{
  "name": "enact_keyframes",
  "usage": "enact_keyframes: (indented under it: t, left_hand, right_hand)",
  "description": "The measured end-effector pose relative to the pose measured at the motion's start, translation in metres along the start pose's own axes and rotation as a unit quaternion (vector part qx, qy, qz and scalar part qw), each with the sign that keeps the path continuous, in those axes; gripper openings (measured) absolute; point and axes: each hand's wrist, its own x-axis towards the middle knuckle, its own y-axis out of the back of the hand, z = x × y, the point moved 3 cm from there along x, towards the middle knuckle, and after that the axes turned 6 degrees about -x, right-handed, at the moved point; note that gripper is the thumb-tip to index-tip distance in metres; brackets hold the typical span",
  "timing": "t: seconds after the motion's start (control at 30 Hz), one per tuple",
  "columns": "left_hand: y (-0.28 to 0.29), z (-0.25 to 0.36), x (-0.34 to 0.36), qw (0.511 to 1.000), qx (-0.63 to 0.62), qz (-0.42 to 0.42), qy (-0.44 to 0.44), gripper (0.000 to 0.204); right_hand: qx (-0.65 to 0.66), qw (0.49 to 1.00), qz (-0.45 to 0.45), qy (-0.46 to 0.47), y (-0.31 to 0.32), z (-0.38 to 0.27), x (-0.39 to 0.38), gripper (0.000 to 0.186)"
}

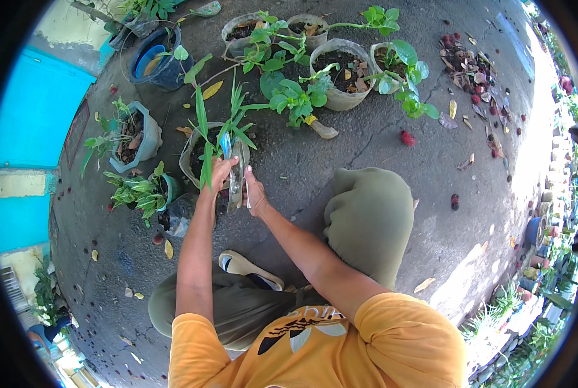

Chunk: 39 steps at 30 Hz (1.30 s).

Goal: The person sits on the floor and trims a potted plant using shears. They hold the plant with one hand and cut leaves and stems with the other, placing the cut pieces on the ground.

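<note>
A translucent, dirty plastic piece (236, 187) with a blue-and-white strip (226, 145) is gripped between my two hands, just in front of a pale pot (189, 157) of narrow-leaved plants (203, 118). My left hand (221, 169) is closed on its upper left part, beside the leaves. My right hand (256, 197) holds its lower right side, thumb upright along it; the fingers are partly hidden behind it. Just left stand a small leafy potted plant (137, 194) and a crumpled dark plastic bag (178, 215).
Several potted plants (340, 97) stand ahead, with a dark blue bucket (163, 77) at upper left and an octagonal pot (148, 142) below it. Fallen leaves and red fruits (408, 138) dot the pavement. Turquoise doors (33, 116) line the left; more plants (489, 317) line the right.
</note>
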Motion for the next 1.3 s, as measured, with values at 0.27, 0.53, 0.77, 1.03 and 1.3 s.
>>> enact_keyframes:
  t: [0.27,0.53,0.77,1.03,1.3]
  left_hand:
    - [-0.007,0.013,0.004,0.999,0.006,-0.015,-0.03,0.02]
    - [-0.002,0.019,-0.009,0.999,0.001,-0.013,-0.035,0.03]
    - [0.007,0.024,-0.01,0.999,0.034,-0.034,-0.002,0.036]
    - [0.008,0.005,0.001,0.994,0.054,-0.003,-0.096,0.037]
    - [-0.001,0.009,-0.021,0.984,0.104,-0.027,-0.141,0.043]
  right_hand:
    - [-0.004,0.998,0.041,0.039,0.003,0.003,0.022,0.065]
    - [0.017,0.999,-0.02,-0.024,0.004,-0.014,0.028,0.068]
    - [-0.064,0.998,-0.026,-0.007,0.009,-0.023,0.019,0.07]
    - [-0.079,0.995,-0.045,-0.044,-0.001,-0.036,0.025,0.072]
    - [0.006,0.973,-0.183,-0.139,0.007,-0.03,0.021,0.078]
